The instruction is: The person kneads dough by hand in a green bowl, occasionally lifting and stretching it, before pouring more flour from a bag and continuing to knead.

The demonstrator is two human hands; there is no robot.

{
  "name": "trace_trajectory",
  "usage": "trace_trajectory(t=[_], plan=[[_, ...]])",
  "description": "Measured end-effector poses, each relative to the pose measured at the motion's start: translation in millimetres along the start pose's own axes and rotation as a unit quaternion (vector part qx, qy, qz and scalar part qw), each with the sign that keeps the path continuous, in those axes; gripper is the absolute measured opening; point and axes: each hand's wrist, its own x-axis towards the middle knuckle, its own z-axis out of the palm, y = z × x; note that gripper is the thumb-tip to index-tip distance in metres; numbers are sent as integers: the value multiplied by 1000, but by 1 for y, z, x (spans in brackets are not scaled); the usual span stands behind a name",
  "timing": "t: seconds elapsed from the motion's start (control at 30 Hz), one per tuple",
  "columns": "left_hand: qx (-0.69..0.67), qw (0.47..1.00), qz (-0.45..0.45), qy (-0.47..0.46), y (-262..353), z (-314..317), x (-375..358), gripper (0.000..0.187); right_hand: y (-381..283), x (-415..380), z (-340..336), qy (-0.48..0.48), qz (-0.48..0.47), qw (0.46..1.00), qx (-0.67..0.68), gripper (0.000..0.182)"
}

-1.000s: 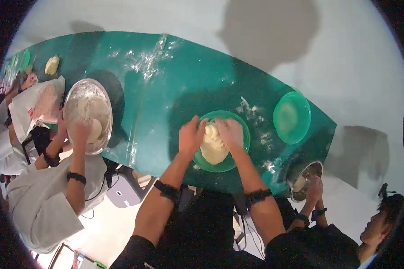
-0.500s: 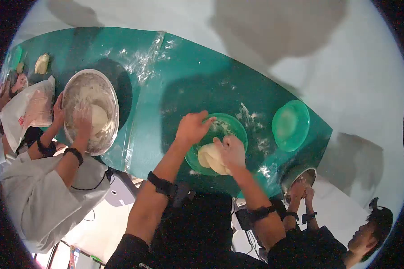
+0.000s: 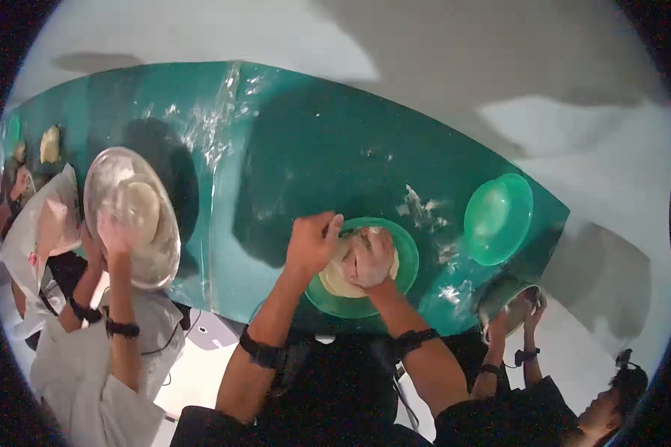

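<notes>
A green plastic bowl (image 3: 405, 262) sits near the front edge of the teal-covered table (image 3: 313, 149) and holds a pale lump of dough (image 3: 332, 277). My left hand (image 3: 311, 242) grips the bowl's left rim. My right hand (image 3: 368, 258) is closed into a fist and pressed down onto the dough inside the bowl. Both wrists wear black bands.
A second, empty green bowl (image 3: 498, 218) stands to the right. Flour streaks (image 3: 419, 205) lie between the bowls. At left a person in white works dough in a metal bowl (image 3: 130, 214). At right another person's hands hold a small metal bowl (image 3: 505, 296).
My right hand has moved from the near side of the bowl onto the middle of the dough. My left hand stays at the bowl's rim. The view has shifted.
</notes>
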Motion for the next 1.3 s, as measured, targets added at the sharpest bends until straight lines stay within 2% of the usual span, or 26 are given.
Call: trace_trajectory(t=[0.13,0.17,0.2,0.27,0.33,0.43,0.53,0.6,0.67,0.73,0.83,0.93,0.97,1.03,1.07,1.13,1.23,1.3], plan=[[4,997,59,58,-1,6,-4,37,21,-22,27,83,-7,995,-56,26],[-4,996,38,82,0,5,-10,37,22,-23,30,105,-11,992,-72,26],[-11,994,18,108,0,4,-17,36,19,-14,21,59,18,997,-48,23],[-1,983,-14,183,-4,7,-31,35,18,-12,23,93,33,994,-39,15],[28,961,-66,267,-24,30,-79,31,6,-11,18,79,86,992,-41,14],[28,944,-131,300,-20,50,-116,27,-11,-15,6,3,128,991,-30,19],[39,973,-73,216,-28,40,-111,27,-22,-24,-24,-82,195,976,55,25],[62,981,-32,183,-30,31,-102,28,-12,-53,-34,-71,268,943,186,29],[97,978,14,182,-28,30,-97,29,-10,-52,-62,-155,322,912,203,36],[96,985,-4,143,-24,29,-93,30,-33,-15,-110,-320,352,873,109,46],[94,988,-6,122,-24,27,-89,33,-21,-15,-76,-452,334,818,124,41],[87,992,-36,82,-23,28,-90,34,-26,-27,-36,-328,210,921,6,36],[84,993,-53,68,-23,27,-86,33,-27,-27,-29,-244,180,953,10,37],[88,991,-14,97,-27,28,-89,33,-46,-48,-30,-78,136,988,17,42],[86,990,11,110,-26,31,-87,32,-59,-61,-38,-144,179,973,19,44],[90,990,-12,107,-22,31,-77,32,-81,-63,-47,-267,243,932,24,48],[86,990,-61,91,-26,29,-85,32,-116,-44,-42,-116,207,971,-17,45],[72,992,-74,75,-25,30,-78,32,-120,-49,-14,-28,194,980,-27,43]])
